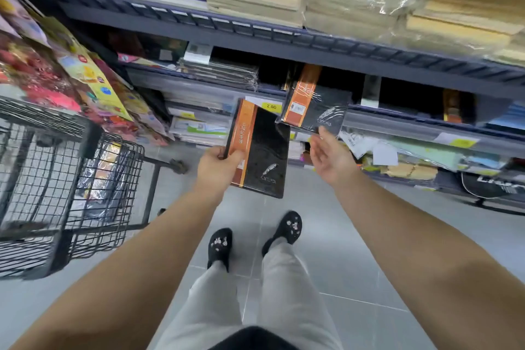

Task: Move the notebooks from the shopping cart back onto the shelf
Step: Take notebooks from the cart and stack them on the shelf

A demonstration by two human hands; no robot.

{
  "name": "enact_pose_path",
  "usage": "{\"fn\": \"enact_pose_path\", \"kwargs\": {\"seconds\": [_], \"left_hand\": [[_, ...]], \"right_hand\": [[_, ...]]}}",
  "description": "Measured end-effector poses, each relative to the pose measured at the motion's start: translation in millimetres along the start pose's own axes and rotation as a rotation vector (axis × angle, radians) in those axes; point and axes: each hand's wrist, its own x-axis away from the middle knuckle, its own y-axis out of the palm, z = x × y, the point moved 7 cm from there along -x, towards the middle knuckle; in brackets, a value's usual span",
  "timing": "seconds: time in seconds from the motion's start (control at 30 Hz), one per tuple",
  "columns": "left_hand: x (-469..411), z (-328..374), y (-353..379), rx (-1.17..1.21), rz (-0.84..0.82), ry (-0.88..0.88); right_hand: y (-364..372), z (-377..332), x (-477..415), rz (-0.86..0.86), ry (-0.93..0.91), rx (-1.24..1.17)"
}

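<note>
Left hand (217,163): fingers are closed on the lower left edge of a black-and-orange notebook (260,150), thumb on the orange spine strip; the book is held upright over the floor, in front of the shelf.
Right hand (331,156): fingers are spread loosely open, palm turned inward; only the fingertips are seen at the lower edge of a second notebook (315,105), and no grip on it is seen.
Second notebook: plastic-wrapped, tilted, at the front lip of the middle shelf (397,119), beside a yellow price tag (271,107).
Shopping cart (71,179): placed at the left, well apart from both hands; more wrapped items are seen through its wire side.
Floor (355,250): grey tiles, with two black slippers (220,244) between the forearms.
</note>
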Motion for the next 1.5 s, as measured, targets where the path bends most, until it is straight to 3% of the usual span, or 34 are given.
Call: {"fn": "enact_pose_path", "kwargs": {"seconds": [0.33, 0.57, 0.8, 0.97, 1.1, 1.27, 1.37, 1.5], "left_hand": [[0.4, -4.0, -5.8, 0.061, -0.034, -0.006], [5.7, -6.0, -10.3, 0.113, -0.071, 0.002], [16.8, -3.7, 3.7, 0.229, -0.192, -0.038], [25.5, 9.7, 29.6, 0.296, -0.294, -0.054], [26.8, 28.9, 55.2, 0.350, -0.368, -0.044], [13.6, 54.0, 78.3, 0.206, -0.429, 0.036], [-10.2, 57.9, 72.1, 0.127, -0.328, 0.080], [-35.6, 60.4, 70.0, -0.392, -0.312, 0.426]], "right_hand": [[33.5, -31.9, -8.0, -0.021, -0.141, -0.103], [33.4, -40.9, -12.2, 0.134, -0.183, 0.061], [20.2, 16.0, 35.4, -0.133, -0.125, 0.516], [10.2, 31.1, 74.7, -0.229, -0.186, 0.562], [-6.1, 34.1, 97.3, -0.211, -0.175, 0.653], [-10.9, 4.6, 85.1, -0.205, -0.254, 0.496], [-0.8, -21.3, 66.7, -0.183, -0.262, 0.476], [4.3, -39.9, 36.1, -0.093, -0.208, 0.332]]}}
